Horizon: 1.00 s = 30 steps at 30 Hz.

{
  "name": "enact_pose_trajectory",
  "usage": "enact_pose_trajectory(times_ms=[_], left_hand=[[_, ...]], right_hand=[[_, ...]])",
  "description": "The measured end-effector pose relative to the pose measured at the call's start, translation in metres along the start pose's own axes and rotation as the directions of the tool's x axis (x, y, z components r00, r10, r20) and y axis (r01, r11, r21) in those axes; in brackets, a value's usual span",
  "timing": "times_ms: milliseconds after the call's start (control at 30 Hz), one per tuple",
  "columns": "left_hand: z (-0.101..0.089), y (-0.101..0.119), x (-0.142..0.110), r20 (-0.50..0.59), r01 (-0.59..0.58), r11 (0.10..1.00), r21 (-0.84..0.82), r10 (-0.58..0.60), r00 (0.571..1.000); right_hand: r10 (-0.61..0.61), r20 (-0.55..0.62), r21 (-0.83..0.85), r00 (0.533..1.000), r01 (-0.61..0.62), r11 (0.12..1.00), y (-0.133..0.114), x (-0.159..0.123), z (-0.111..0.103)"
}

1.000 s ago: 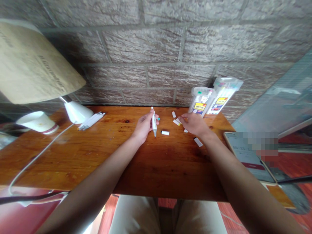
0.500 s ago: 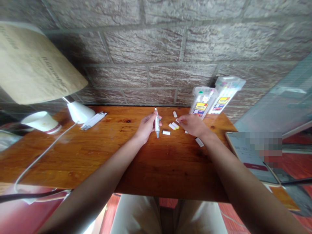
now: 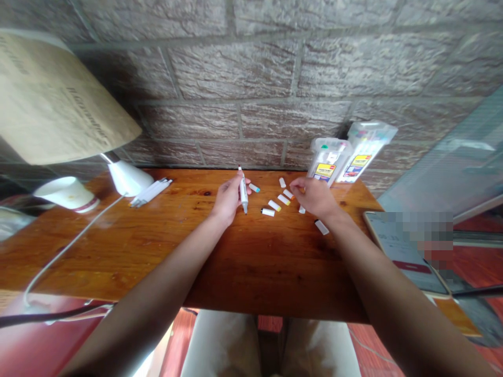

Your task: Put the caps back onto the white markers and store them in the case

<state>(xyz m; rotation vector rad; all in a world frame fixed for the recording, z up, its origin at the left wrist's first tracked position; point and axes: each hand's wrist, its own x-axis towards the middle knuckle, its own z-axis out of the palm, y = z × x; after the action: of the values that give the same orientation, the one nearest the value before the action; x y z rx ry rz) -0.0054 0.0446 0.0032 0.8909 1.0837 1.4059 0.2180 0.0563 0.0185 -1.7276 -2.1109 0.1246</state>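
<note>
My left hand (image 3: 228, 199) is closed around a white marker (image 3: 243, 193), which stands nearly upright with both dark tips bare. Beside those fingers lies a white cap with a blue end (image 3: 254, 188). My right hand (image 3: 314, 197) hovers over the caps, thumb and forefinger curled together, and nothing shows between them. Just below its fingertips is an orange-ended cap (image 3: 288, 194). Two yellow-ended caps, one at the left (image 3: 274, 206) and one at the right (image 3: 283, 200), lie close by. A black-ended cap (image 3: 268, 212) sits nearer me, and another dark-ended cap (image 3: 321, 226) rests by my right wrist.
Two clear marker cases (image 3: 326, 162) stand at the back right, against the brick wall. Several white markers (image 3: 151, 192) lie beside the lamp base (image 3: 129, 179) at left, near a paper cup (image 3: 67, 195). A tablet (image 3: 404, 256) lies on the right edge.
My left hand has moved left with the marker, uncovering the blue-ended cap. My right fingers have drawn up off the orange-ended cap, and the yellow-ended caps now lie apart.
</note>
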Motion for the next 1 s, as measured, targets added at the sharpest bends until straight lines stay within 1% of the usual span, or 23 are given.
enact_pose_trajectory(times_ms=[67,167,300,433,500,700,867,1000], left_hand=[[0.001,0.001,-0.001,0.005,-0.003,1.000,-0.004,0.003,1.000],[0.002,0.000,-0.002,0.004,0.005,1.000,0.008,-0.005,1.000],[0.003,-0.003,-0.002,0.023,0.014,1.000,0.021,-0.014,1.000],[0.003,-0.004,-0.003,0.026,0.008,1.000,0.025,-0.009,1.000],[0.003,-0.003,-0.003,0.029,0.004,1.000,0.022,-0.005,1.000],[0.003,-0.005,-0.002,0.037,0.014,1.000,0.015,-0.014,0.999],[0.002,-0.006,-0.001,0.041,-0.004,1.000,0.015,0.004,0.999],[0.002,-0.008,-0.001,0.040,0.000,1.000,0.019,0.000,0.999]], right_hand=[[0.035,-0.054,0.068,0.998,-0.031,0.997,0.001,0.001,0.001],[0.109,-0.115,0.254,0.987,-0.077,0.964,0.000,0.002,-0.001],[0.211,-0.141,0.462,0.967,-0.124,0.878,-0.003,0.003,-0.006],[0.237,-0.129,0.563,0.963,-0.126,0.817,-0.003,0.004,-0.006],[0.224,-0.122,0.553,0.967,-0.121,0.825,-0.004,0.003,-0.005],[0.150,-0.137,0.415,0.979,-0.080,0.906,-0.005,0.001,-0.002],[0.108,-0.142,0.382,0.984,-0.046,0.923,-0.002,0.002,0.001],[0.039,-0.130,0.345,0.991,0.008,0.938,0.000,0.002,0.005]])
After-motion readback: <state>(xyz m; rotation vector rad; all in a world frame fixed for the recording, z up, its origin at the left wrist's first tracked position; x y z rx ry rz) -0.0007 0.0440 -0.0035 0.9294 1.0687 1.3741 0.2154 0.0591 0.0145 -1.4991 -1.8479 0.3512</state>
